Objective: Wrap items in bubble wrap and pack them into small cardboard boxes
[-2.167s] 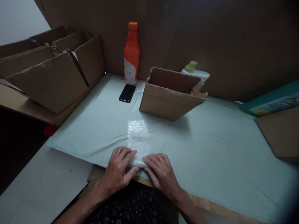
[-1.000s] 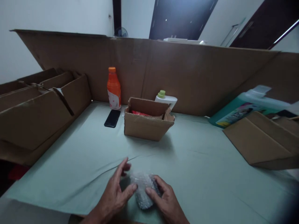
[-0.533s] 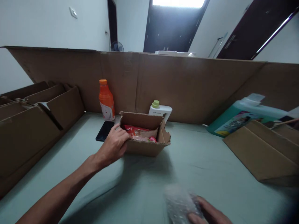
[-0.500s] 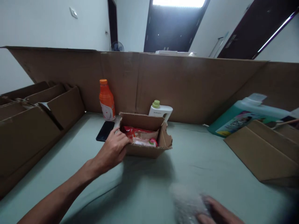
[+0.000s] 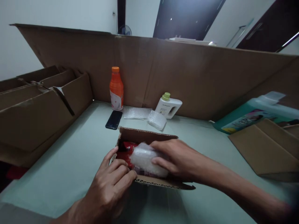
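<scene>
A small open cardboard box (image 5: 146,134) stands in front of me with red packaging (image 5: 125,157) inside. My left hand (image 5: 108,183) grips the box's left end, its fingers over the rim. In my right hand (image 5: 175,155) is a bubble wrap bundle (image 5: 144,158), held inside the box on top of the red packaging. Whatever the bundle may contain cannot be made out. The bundle hides most of the box's contents on the right.
Behind the box lie bubble wrap pieces (image 5: 157,119), a black phone (image 5: 114,120), an orange bottle (image 5: 116,90) and a white bottle (image 5: 168,106). A divided carton (image 5: 35,121) stands left. A green jug (image 5: 252,113) leans by another box (image 5: 263,149) at right.
My right hand has brought the bubble wrap from the lower right into the box. The box sits nearer to me, my left hand still on it, and bubble wrap behind it now shows.
</scene>
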The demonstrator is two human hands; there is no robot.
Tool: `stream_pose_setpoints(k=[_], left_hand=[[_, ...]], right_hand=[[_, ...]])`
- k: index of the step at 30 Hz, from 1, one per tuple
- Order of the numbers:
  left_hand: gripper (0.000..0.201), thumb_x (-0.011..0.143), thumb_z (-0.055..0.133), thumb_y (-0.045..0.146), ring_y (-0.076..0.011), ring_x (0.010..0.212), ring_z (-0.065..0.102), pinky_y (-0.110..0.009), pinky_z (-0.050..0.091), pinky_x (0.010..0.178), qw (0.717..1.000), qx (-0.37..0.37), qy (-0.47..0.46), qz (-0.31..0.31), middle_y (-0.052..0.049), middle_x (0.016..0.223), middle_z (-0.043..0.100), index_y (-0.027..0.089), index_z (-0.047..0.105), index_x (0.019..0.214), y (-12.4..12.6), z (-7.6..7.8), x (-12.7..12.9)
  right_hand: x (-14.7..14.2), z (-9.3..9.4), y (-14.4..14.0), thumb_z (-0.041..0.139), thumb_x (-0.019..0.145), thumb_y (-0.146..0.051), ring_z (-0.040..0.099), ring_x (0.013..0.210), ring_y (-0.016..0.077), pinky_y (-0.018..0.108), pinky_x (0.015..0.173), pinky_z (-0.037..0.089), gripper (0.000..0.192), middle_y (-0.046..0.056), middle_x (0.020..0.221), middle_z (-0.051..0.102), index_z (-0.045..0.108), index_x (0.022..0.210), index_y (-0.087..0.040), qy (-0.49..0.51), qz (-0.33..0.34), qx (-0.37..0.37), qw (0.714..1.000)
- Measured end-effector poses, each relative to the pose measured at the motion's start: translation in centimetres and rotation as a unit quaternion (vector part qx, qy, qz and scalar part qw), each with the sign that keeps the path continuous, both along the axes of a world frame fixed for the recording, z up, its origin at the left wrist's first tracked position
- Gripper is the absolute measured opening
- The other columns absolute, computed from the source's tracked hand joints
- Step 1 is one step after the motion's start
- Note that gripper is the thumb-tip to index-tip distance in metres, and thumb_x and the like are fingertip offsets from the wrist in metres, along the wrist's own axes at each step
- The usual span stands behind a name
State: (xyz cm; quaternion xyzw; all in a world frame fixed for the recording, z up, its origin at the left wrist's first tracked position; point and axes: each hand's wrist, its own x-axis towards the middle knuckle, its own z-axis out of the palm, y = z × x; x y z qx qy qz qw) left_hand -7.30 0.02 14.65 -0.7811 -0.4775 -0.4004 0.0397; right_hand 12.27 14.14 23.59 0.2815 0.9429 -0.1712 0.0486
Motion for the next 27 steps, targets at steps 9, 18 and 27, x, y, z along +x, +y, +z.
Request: stream_pose_setpoints(k=[9,18,27], left_hand=[[0.025,0.079,0.054,0.004,-0.0218,0.085,0.059,-0.057,0.038,0.110,1.000,0.013,-0.009,-0.010,-0.005,0.075,0.066,0.012,0.068,0.097,0.5,0.1,-0.2],[0.029,0.079,0.055,0.004,-0.0218,0.085,0.059,-0.060,0.038,0.111,1.000,0.009,0.001,0.001,-0.005,0.079,0.066,0.012,0.067,0.103,0.9,-0.1,-0.1],[0.087,0.088,0.065,0.023,-0.0349,0.150,0.030,-0.063,0.029,0.121,0.967,-0.031,-0.175,0.185,-0.013,0.164,0.025,0.030,0.016,0.160,-2.0,-5.4,-2.2]], right_hand=[[-5.6,-2.5,-1.4,0.062,0.091,-0.021,0.075,0.081,0.0300,0.033,0.061,0.047,0.019,0.016,0.089,0.078,0.075,0.101,-0.011,-0.279,0.080,0.076,0.954],[-3.8,-2.0,0.1,0.053,0.094,-0.016,0.070,0.089,0.0215,0.031,0.078,0.051,0.023,0.007,0.098,0.076,0.069,0.110,-0.019,-0.101,0.137,-0.078,0.982],[10.2,-2.6,-1.0,0.058,0.089,-0.047,0.073,0.087,0.0260,0.037,0.073,0.059,0.024,0.005,0.096,0.079,0.076,0.101,-0.035,0.212,-0.203,0.046,0.955]])
